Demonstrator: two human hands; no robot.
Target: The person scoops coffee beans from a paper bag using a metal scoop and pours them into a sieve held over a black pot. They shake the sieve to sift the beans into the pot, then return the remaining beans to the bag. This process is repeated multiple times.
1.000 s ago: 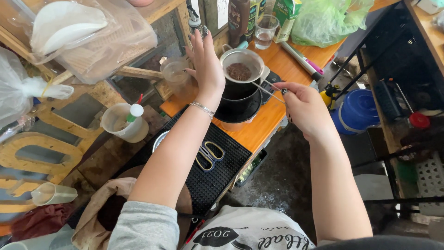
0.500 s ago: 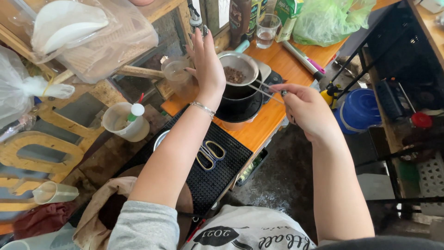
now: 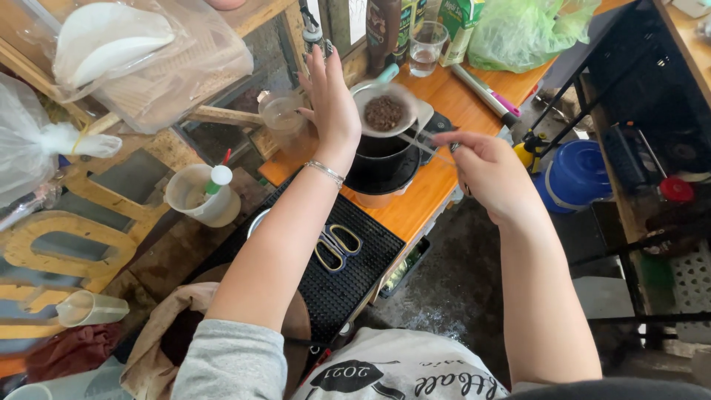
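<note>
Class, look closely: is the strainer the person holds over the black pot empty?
No: the strainer held by the right hand over the black pot contains dark brown bits.

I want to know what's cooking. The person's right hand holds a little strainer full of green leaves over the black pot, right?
Not quite. The head view shows the right hand holding the strainer over the black pot, but it holds dark brown bits, not green leaves. The left hand rests against its rim.
</note>
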